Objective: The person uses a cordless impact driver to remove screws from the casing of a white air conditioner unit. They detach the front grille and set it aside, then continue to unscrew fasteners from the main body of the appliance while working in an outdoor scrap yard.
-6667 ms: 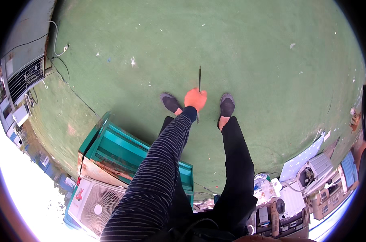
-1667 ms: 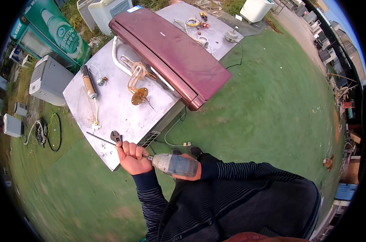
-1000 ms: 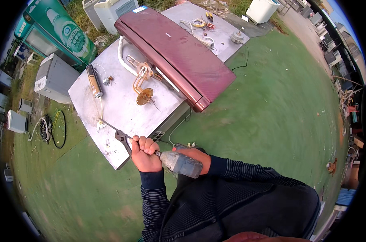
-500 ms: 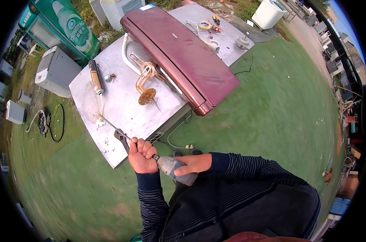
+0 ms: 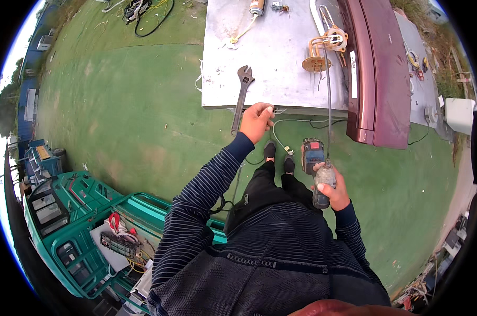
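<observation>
My right hand (image 5: pixel 337 190) is wrapped round a cordless drill (image 5: pixel 324 181). Its long thin bit (image 5: pixel 329 113) points away from me, crossing above the table edge, its far end overlapping the copper heating element (image 5: pixel 315 63) in view. My left hand (image 5: pixel 256 123) is raised by the table's front edge, fingers curled and thumb against the fingertips; I cannot make out whether anything is between them. Just left of it, an adjustable wrench (image 5: pixel 242 92) lies on the metal tabletop (image 5: pixel 280 89), its handle overhanging the edge.
A long maroon appliance casing (image 5: pixel 378 68) lies across the table's right side. A sealant tube (image 5: pixel 257 7) lies at the back. Wires and a plug (image 5: pixel 289 150) are near my feet on the green floor (image 5: pixel 133 105). A green cargo vehicle (image 5: pixel 86 231) stands at lower left.
My left hand has let go of the drill's bit end and moved apart from it. The drill has swung right in my right hand, its bit now pointing straight ahead. The view has turned.
</observation>
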Demonstrator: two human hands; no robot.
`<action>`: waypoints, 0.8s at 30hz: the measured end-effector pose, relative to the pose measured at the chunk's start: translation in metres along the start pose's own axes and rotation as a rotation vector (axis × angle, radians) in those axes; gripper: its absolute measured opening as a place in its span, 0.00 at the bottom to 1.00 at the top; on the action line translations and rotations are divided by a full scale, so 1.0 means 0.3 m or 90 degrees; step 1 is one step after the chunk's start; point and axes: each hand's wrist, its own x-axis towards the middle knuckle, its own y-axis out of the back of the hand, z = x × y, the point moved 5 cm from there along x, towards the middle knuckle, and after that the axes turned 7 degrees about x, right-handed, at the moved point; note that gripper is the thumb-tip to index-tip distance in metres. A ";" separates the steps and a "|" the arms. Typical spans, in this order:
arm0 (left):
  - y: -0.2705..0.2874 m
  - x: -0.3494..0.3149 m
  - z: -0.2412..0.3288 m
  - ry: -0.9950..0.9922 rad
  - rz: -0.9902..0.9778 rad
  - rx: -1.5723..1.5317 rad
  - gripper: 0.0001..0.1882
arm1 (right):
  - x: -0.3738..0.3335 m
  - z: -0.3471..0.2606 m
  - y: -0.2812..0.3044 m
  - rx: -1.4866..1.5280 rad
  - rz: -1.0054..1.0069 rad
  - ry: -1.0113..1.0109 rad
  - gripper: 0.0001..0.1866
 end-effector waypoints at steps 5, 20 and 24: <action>0.568 0.179 -0.261 0.054 0.519 0.410 0.14 | -0.057 0.015 0.043 0.024 0.093 0.027 0.29; 0.561 0.471 -0.214 0.122 0.393 0.700 0.09 | -0.113 0.081 0.088 0.019 0.078 -0.054 0.29; 0.624 0.418 -0.262 0.137 0.428 0.518 0.08 | -0.109 0.064 0.074 -0.023 0.020 -0.061 0.28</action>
